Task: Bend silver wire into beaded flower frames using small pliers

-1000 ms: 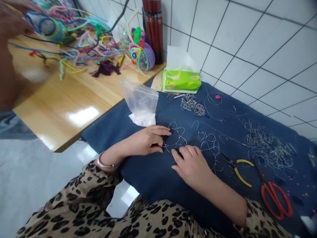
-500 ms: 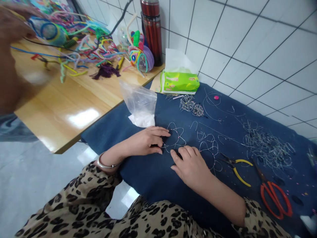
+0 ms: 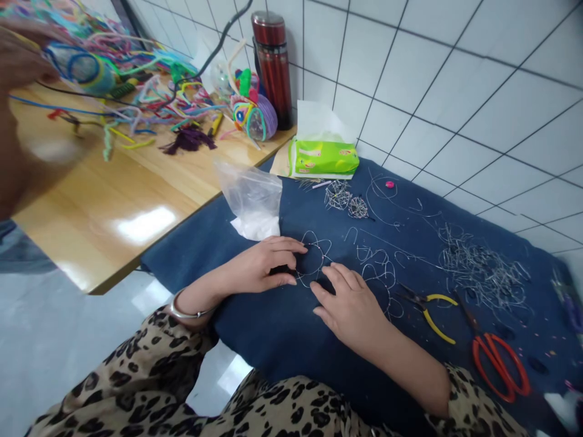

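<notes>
A flower-shaped piece of thin bent wire point(image 3: 322, 257), with looped petals around a ring and tiny reddish beads, lies flat on the dark blue cloth. At its left edge rests my left hand point(image 3: 272, 264); thumb and fingers are apart, with fingertips touching the wire. Close to its lower right side is my right hand point(image 3: 350, 298), palm down with fingers loosely spread. The fingertips there are at the wire's edge; whether they press on it I cannot tell. A second looped wire piece point(image 3: 386, 276) lies just beyond my right hand.
Yellow-handled pliers point(image 3: 438, 309) and red-handled scissors point(image 3: 501, 364) lie at right, below a wire tangle point(image 3: 485, 270). Behind stand a plastic bag point(image 3: 252, 203), tissue pack point(image 3: 323, 159) and red flask point(image 3: 276, 73). Another person's hand point(image 3: 20, 60) holds a yarn-wrapped item over the wooden table point(image 3: 91, 230).
The view has shifted slightly, so everything sits a little lower and to the left. Both hands stay around the wire flower, with only slight finger movement.
</notes>
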The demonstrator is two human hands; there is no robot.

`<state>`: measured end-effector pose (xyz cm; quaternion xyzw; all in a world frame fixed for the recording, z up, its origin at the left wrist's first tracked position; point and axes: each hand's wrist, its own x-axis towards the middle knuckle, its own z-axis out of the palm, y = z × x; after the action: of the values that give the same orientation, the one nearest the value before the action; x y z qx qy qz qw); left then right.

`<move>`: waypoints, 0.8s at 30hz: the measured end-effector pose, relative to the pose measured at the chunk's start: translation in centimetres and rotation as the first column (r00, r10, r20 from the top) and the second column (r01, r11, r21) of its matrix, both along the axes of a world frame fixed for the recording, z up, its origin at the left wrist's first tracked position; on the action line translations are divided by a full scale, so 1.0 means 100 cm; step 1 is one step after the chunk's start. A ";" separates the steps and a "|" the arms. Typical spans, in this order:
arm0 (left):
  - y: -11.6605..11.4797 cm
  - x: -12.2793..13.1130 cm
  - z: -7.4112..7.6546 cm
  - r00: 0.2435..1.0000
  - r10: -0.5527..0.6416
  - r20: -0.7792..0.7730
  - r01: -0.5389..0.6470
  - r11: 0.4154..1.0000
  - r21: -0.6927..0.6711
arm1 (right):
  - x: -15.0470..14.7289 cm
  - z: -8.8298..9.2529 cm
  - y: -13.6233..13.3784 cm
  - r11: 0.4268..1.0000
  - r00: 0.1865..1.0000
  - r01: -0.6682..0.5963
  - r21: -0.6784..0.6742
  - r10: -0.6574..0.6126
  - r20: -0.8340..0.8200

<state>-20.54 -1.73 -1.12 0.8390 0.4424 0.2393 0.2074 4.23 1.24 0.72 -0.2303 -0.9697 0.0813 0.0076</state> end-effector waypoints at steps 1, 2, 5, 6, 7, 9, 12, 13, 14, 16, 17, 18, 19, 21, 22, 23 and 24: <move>-0.001 0.000 0.001 0.999 0.036 0.006 -0.036 0.999 0.002 | 0.001 0.000 0.001 1.000 1.000 -0.006 0.000 0.006 -0.008; -0.002 0.001 0.002 0.997 0.070 0.009 -0.071 0.997 0.007 | 0.002 0.000 0.002 1.000 1.000 -0.010 0.001 0.010 -0.016; -0.001 0.004 0.003 0.990 0.144 -0.013 -0.143 0.989 0.047 | 0.004 0.000 0.006 1.000 0.999 -0.001 0.018 0.001 -0.042; 0.001 0.005 0.003 0.988 0.150 -0.035 -0.148 0.987 0.065 | 0.003 -0.001 0.007 1.000 0.999 0.006 0.025 -0.005 -0.048; 0.003 0.007 0.002 0.987 0.147 -0.067 -0.141 0.986 0.084 | 0.002 -0.001 0.009 0.999 0.999 0.012 0.030 -0.010 -0.051; 0.008 0.012 -0.001 0.982 0.116 -0.151 -0.100 0.989 0.107 | -0.001 -0.004 0.012 0.999 0.999 0.020 0.034 -0.019 -0.050; 0.015 0.017 -0.008 0.959 0.062 -0.277 -0.037 0.995 0.096 | -0.005 -0.010 0.016 0.999 0.999 0.031 0.034 -0.030 -0.033; 0.017 0.018 -0.010 0.951 0.055 -0.306 -0.027 0.995 0.094 | -0.006 -0.012 0.017 0.999 0.999 0.037 0.037 -0.036 -0.026; 0.018 0.019 -0.012 0.943 0.054 -0.329 -0.024 0.995 0.094 | -0.007 -0.013 0.018 0.998 0.999 0.042 0.041 -0.041 -0.020; 0.018 0.019 -0.015 0.931 0.068 -0.359 -0.033 0.994 0.104 | -0.007 -0.015 0.019 0.998 0.999 0.046 0.054 -0.045 -0.011; 0.017 0.019 -0.016 0.926 0.082 -0.368 -0.044 0.993 0.110 | -0.006 -0.015 0.019 0.997 0.999 0.047 0.063 -0.046 -0.009; 0.016 0.019 -0.016 0.922 0.098 -0.374 -0.057 0.991 0.118 | -0.006 -0.015 0.020 0.996 0.999 0.046 0.074 -0.046 -0.007; 0.015 0.020 -0.017 0.918 0.118 -0.380 -0.075 0.989 0.127 | -0.006 -0.014 0.020 0.995 0.999 0.047 0.085 -0.047 -0.006; 0.012 0.021 -0.018 0.907 0.161 -0.389 -0.113 0.983 0.143 | -0.006 -0.014 0.019 0.993 0.999 0.052 0.107 -0.052 -0.003; 0.010 0.022 -0.018 0.901 0.182 -0.395 -0.132 0.980 0.150 | -0.006 -0.014 0.019 0.992 0.998 0.055 0.116 -0.055 0.001; 0.009 0.024 -0.019 0.893 0.200 -0.403 -0.149 0.976 0.156 | -0.007 -0.014 0.018 0.991 0.998 0.059 0.124 -0.060 0.005; 0.008 0.025 -0.019 0.885 0.219 -0.411 -0.165 0.973 0.162 | -0.007 -0.014 0.017 0.989 0.998 0.064 0.132 -0.066 0.009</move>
<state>-18.04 -0.92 -3.02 0.8341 0.5424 0.0966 0.0291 3.51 2.98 -0.68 -0.2613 -0.9650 0.0154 0.0191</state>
